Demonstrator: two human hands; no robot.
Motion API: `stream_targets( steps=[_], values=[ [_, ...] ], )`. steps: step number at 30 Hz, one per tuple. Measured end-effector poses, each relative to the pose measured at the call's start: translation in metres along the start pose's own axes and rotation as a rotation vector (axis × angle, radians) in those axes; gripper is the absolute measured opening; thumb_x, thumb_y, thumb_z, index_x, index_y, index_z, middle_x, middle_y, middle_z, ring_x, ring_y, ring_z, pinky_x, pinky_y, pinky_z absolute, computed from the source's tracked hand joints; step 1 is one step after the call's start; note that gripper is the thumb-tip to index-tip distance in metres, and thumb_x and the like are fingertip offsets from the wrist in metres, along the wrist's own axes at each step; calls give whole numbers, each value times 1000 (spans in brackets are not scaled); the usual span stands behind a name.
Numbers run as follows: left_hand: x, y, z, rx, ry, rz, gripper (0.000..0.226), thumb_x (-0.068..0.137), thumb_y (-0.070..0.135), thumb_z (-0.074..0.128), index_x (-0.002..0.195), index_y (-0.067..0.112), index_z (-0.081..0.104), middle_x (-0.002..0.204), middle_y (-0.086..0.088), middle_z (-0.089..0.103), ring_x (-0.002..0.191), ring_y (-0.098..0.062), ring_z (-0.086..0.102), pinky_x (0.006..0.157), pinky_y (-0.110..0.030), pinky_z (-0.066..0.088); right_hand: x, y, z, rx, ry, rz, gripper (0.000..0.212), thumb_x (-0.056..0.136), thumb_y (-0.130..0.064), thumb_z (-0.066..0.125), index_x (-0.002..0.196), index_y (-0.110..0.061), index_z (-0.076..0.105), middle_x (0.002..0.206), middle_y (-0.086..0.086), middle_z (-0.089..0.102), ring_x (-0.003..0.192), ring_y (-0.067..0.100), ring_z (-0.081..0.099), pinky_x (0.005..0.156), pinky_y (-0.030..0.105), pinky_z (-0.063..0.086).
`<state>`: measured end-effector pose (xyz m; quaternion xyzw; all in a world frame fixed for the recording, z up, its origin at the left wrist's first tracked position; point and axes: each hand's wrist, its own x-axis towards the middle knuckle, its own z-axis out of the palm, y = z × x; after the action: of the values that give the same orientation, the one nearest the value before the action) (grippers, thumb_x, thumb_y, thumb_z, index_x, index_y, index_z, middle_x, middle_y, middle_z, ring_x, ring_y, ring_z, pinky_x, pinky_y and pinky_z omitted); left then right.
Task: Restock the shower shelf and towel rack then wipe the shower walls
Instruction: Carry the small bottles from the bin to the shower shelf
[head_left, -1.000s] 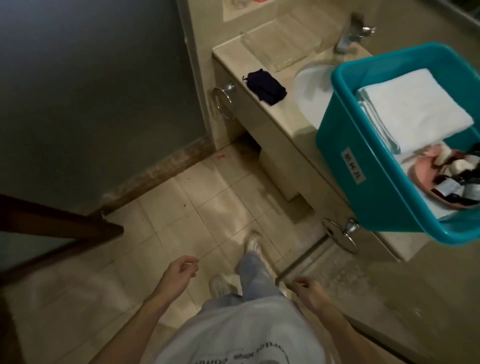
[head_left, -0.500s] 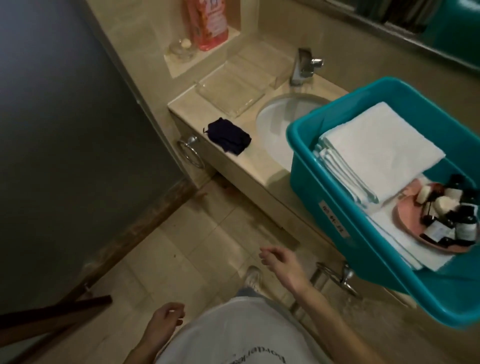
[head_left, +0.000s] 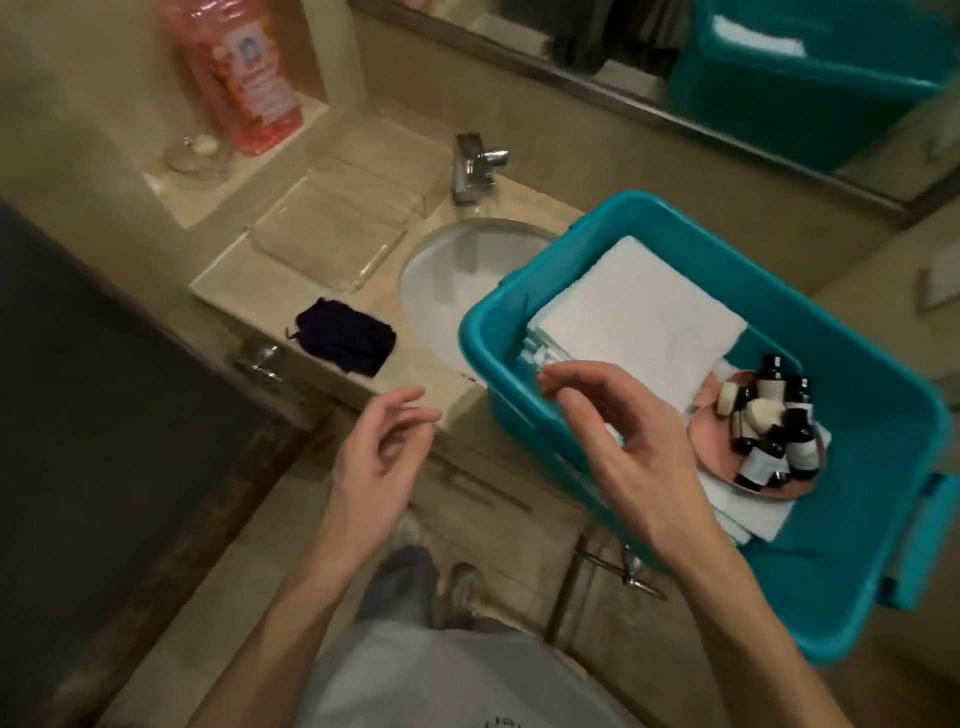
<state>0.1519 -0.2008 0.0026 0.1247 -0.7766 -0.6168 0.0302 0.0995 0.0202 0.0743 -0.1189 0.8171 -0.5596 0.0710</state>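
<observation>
A teal plastic tub (head_left: 883, 519) sits on the vanity counter, partly over the sink. Inside lie folded white towels (head_left: 639, 317) and a pink plate (head_left: 711, 462) piled with several small dark bottles (head_left: 779, 431) and round soaps. My right hand (head_left: 618, 441) hovers over the tub's near rim, fingers loosely bent, holding nothing. My left hand (head_left: 384, 452) is raised in front of the counter edge, fingers relaxed and empty.
A dark cloth (head_left: 345, 335) lies on the beige counter (head_left: 234, 275) left of the white sink (head_left: 447, 280). A clear tray (head_left: 332, 244), chrome tap (head_left: 470, 166), a pink refill pouch (head_left: 244, 73) and a glass dish (head_left: 197, 153) sit behind. Towel rings (head_left: 260, 358) hang below.
Both hands have risen from beside my legs to counter height. My right hand has reached over the tub's rim. The view has shifted toward the sink and tub.
</observation>
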Motion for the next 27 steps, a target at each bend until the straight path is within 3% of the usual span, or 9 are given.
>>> stream_targets(
  steps=[5, 8, 11, 15, 20, 24, 27],
  values=[
    [40, 59, 33, -104, -105, 265, 32, 98, 9, 60, 129, 14, 55, 112, 4, 71, 110, -15, 66, 91, -18, 51, 7, 32, -57, -124, 274, 185, 18, 98, -20, 61, 113, -26, 69, 109, -13, 73, 108, 6, 67, 95, 22, 51],
    [69, 86, 59, -173, -420, 306, 27, 96, 19, 60, 123, 22, 60, 113, 6, 71, 112, -18, 66, 94, -22, 51, 5, 51, -89, -140, 344, 383, 18, 97, -15, 63, 111, -24, 70, 102, -16, 75, 99, 4, 68, 85, 13, 49],
    [93, 104, 87, -78, -707, 298, 24, 98, 22, 61, 120, 32, 61, 115, 15, 69, 114, -9, 64, 97, -23, 49, -2, 59, -112, -172, 453, 515, 18, 97, -16, 64, 112, -22, 70, 101, -14, 75, 99, 5, 69, 79, 13, 50],
    [125, 113, 130, 131, -930, 319, 23, 96, 30, 61, 118, 34, 58, 117, 22, 65, 112, 6, 58, 98, -21, 47, -17, 59, -115, -190, 572, 652, 18, 96, -22, 64, 114, -25, 67, 104, -17, 71, 88, -10, 66, 76, 13, 49],
    [149, 117, 188, 421, -1123, 415, 28, 98, 43, 53, 124, 34, 54, 121, 19, 63, 113, 1, 57, 100, -33, 49, -31, 69, -106, -311, 635, 849, 38, 93, -40, 65, 129, -28, 61, 117, -9, 68, 109, 8, 64, 97, 37, 52],
    [158, 121, 237, 621, -1181, 491, 36, 95, 40, 56, 129, 28, 53, 124, 10, 64, 111, -13, 61, 95, -41, 51, -29, 76, -101, -382, 667, 915, 43, 92, -47, 62, 132, -30, 56, 117, -7, 69, 109, 16, 64, 90, 39, 53],
    [168, 120, 272, 649, -1197, 345, 38, 88, 39, 59, 123, 24, 56, 109, 4, 72, 94, -18, 70, 80, -41, 59, -21, 86, -102, -486, 663, 974, 38, 92, -48, 59, 125, -29, 56, 103, -4, 70, 97, 25, 66, 78, 41, 54]
  ],
)
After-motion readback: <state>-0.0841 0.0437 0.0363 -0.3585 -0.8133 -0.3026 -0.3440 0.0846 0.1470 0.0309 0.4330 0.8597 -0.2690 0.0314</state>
